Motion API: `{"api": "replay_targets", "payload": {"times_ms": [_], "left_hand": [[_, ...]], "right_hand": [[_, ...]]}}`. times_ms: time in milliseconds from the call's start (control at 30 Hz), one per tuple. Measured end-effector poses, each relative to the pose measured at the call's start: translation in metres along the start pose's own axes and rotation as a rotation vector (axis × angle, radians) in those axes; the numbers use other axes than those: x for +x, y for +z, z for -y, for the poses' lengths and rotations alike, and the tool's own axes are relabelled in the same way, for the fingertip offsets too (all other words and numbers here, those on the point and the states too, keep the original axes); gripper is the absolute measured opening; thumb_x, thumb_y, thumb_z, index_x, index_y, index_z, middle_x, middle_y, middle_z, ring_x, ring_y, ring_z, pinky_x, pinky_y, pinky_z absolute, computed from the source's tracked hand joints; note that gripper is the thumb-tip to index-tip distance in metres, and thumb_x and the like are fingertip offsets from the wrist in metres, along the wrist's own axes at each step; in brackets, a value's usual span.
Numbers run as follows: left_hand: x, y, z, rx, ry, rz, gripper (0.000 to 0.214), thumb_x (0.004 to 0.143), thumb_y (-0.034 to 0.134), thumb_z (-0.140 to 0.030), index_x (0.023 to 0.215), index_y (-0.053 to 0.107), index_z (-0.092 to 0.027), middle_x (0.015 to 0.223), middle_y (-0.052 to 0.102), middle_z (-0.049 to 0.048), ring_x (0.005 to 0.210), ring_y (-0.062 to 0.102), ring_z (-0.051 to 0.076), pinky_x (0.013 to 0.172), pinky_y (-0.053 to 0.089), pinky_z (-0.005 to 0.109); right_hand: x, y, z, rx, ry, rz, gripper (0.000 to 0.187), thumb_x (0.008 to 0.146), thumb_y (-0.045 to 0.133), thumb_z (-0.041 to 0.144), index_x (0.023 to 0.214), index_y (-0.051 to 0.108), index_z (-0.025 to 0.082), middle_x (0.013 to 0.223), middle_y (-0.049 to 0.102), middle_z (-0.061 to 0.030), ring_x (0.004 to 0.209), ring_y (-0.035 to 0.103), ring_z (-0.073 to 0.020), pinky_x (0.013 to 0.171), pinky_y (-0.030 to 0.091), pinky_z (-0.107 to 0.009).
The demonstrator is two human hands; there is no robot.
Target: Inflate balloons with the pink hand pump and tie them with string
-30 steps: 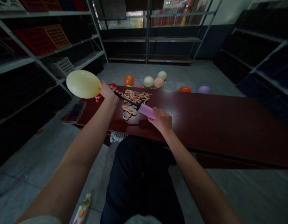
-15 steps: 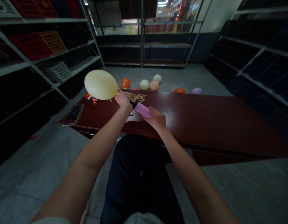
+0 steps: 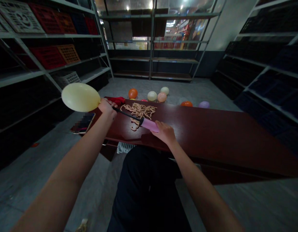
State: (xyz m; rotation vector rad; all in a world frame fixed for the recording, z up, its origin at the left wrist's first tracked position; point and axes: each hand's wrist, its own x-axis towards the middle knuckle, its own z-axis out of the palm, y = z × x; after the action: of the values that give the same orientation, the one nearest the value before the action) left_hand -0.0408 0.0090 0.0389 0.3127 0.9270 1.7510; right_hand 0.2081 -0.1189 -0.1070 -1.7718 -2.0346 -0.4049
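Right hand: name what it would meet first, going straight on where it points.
Past the pink pump it grips, the right hand would likely meet the left hand along the black rod; the tan strands seem to lie below, though depth is unclear.

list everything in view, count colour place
Table: 1, dark red-brown, in front
Large balloon: 1, pale yellow, held at left
Pump: 1, pink and black, over the table
Strands: many, tan, piled on the table
Red items: count unclear, red, table's far left
Phone-like item: 1, dark, table's left end
Floor balloons: at least six, orange, whitish, peach, purple, beyond the table
Shelving: 3 runs, grey, left, back, right
Crates: several, red, orange, white, blue, left shelving
Ribbed object: 1, whitish, under the table
Trousers: 1 pair, dark, bottom centre
Left hand: 1, bare, at balloon neck
Right hand: 1, bare, on pump
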Motion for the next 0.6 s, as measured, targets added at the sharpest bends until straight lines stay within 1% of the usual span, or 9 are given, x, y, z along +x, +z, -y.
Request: {"api": "replay_targets", "payload": {"times_ms": [100,167,267,367,467,533,600], "left_hand": [[-0.002,0.015,-0.004,-0.003,0.09,-0.041,0.042,0.107,0.04,-0.025,0.067,0.03,-0.019,0.048,0.028,-0.0066,0.038,0.024,0.005,0.042,0.02,0.021],[-0.004,0.029,0.002,-0.03,0.095,-0.008,0.045,0.109,0.041,-0.032,0.067,0.03,-0.02,0.048,0.028,-0.0063,0.037,0.025,0.006,0.04,0.02,0.022],[-0.01,0.051,0.017,-0.087,0.078,0.053,0.048,0.106,0.051,-0.041,0.067,0.031,-0.021,0.047,0.029,-0.0063,0.036,0.027,0.007,0.037,0.02,0.022],[-0.022,0.072,0.039,-0.083,0.054,0.147,0.051,0.1,0.06,-0.049,0.066,0.033,-0.022,0.045,0.028,-0.0072,0.034,0.027,0.007,0.035,0.021,0.021],[-0.042,0.086,0.068,-0.041,0.066,0.238,0.052,0.101,0.059,-0.049,0.065,0.034,-0.022,0.044,0.028,-0.0078,0.032,0.026,0.007,0.034,0.019,0.021],[-0.055,0.089,0.089,-0.003,0.06,0.281,0.052,0.103,0.055,-0.045,0.063,0.033,-0.022,0.042,0.027,-0.0081,0.031,0.025,0.006,0.034,0.019,0.021],[-0.065,0.087,0.109,0.029,0.033,0.295,0.053,0.103,0.056,-0.043,0.061,0.032,-0.022,0.042,0.027,-0.0083,0.03,0.025,0.006,0.034,0.019,0.021]], "right_hand": [[0.0,0.003,-0.002,0.041,0.027,-0.042,0.041,0.093,0.064,0.049,0.121,0.067,0.02,0.099,0.077,-0.0057,0.084,0.071,-0.0196,0.067,0.038,-0.028],[0.0,0.005,-0.006,0.06,0.079,-0.076,0.039,0.092,0.067,0.048,0.119,0.068,0.02,0.099,0.077,-0.0059,0.084,0.071,-0.0197,0.067,0.038,-0.029],[0.0,0.007,-0.011,0.074,0.172,-0.114,0.04,0.088,0.071,0.046,0.119,0.068,0.02,0.097,0.078,-0.0057,0.081,0.072,-0.0207,0.066,0.038,-0.029],[0.001,0.01,-0.013,0.09,0.235,-0.133,0.043,0.087,0.073,0.046,0.121,0.066,0.02,0.097,0.078,-0.006,0.08,0.072,-0.0217,0.064,0.038,-0.029],[0.002,0.01,-0.013,0.103,0.282,-0.145,0.044,0.088,0.07,0.047,0.122,0.065,0.018,0.099,0.079,-0.0076,0.081,0.072,-0.022,0.063,0.037,-0.028],[0.003,0.01,-0.012,0.105,0.313,-0.147,0.046,0.089,0.068,0.049,0.122,0.064,0.017,0.1,0.079,-0.0085,0.08,0.072,-0.0222,0.062,0.037,-0.029],[0.003,0.009,-0.011,0.1,0.336,-0.138,0.046,0.09,0.067,0.05,0.122,0.064,0.017,0.101,0.078,-0.0089,0.079,0.072,-0.0222,0.062,0.036,-0.029]]}}
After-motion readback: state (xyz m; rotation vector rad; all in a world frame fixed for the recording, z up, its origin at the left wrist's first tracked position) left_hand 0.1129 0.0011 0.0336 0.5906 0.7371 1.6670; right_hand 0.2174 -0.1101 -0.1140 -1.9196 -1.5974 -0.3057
